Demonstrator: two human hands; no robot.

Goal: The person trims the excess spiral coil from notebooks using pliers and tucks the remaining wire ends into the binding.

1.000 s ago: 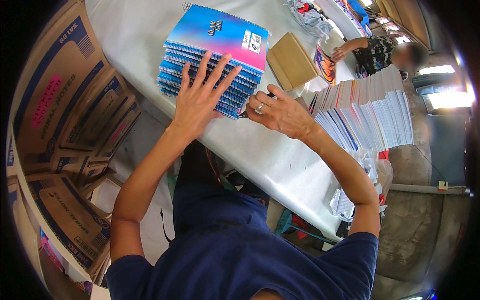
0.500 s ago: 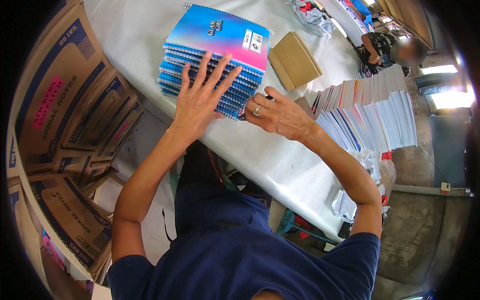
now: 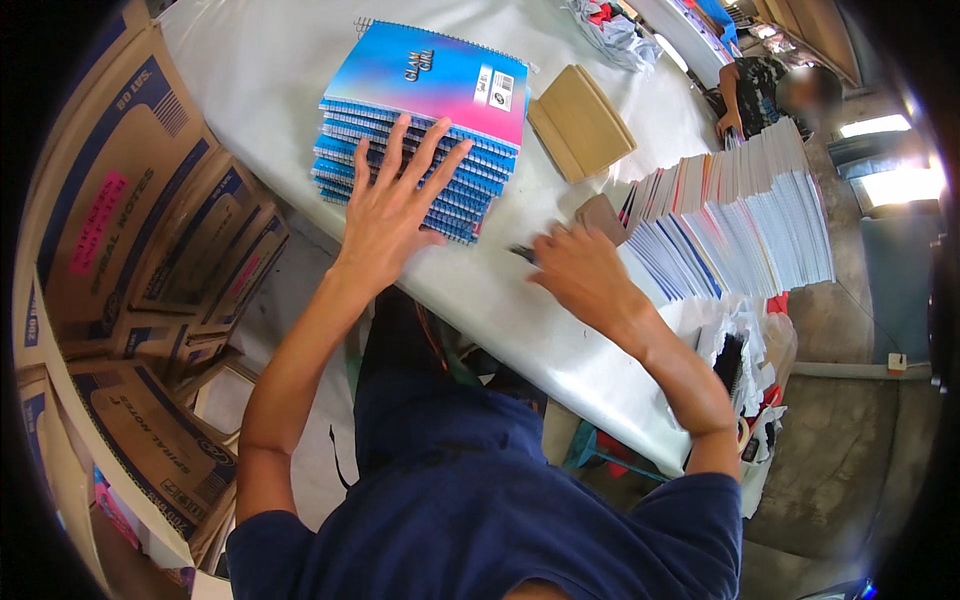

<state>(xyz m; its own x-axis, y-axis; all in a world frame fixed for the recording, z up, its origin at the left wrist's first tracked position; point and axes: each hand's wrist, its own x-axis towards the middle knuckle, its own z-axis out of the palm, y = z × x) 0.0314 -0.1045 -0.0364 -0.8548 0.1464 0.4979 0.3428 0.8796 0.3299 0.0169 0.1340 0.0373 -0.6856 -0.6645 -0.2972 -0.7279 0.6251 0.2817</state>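
A stack of spiral notebooks point(image 3: 425, 80) with blue and pink covers stands on the white table point(image 3: 500, 300). My left hand point(image 3: 390, 215) rests against the stack's near side, fingers spread over the wire-bound edges. Away from the stack's right corner, my right hand point(image 3: 585, 270) hovers over the table with fingers curled. A small dark tool point(image 3: 522, 253) sticks out from its fingers; its exact kind is hidden and blurred. Just beyond that hand lies a small brown block point(image 3: 602, 215).
A brown cardboard piece point(image 3: 582, 122) lies right of the stack. Farther right stands a long row of notebooks point(image 3: 735, 215) on edge. Cardboard boxes point(image 3: 150, 440) are piled at my left. Another person point(image 3: 755, 90) is at the far right; a plastic bag point(image 3: 620, 40) lies at the back.
My right hand has moved from the stack's near right corner rightward, taking the small dark tool away. My left hand stays on the notebooks.
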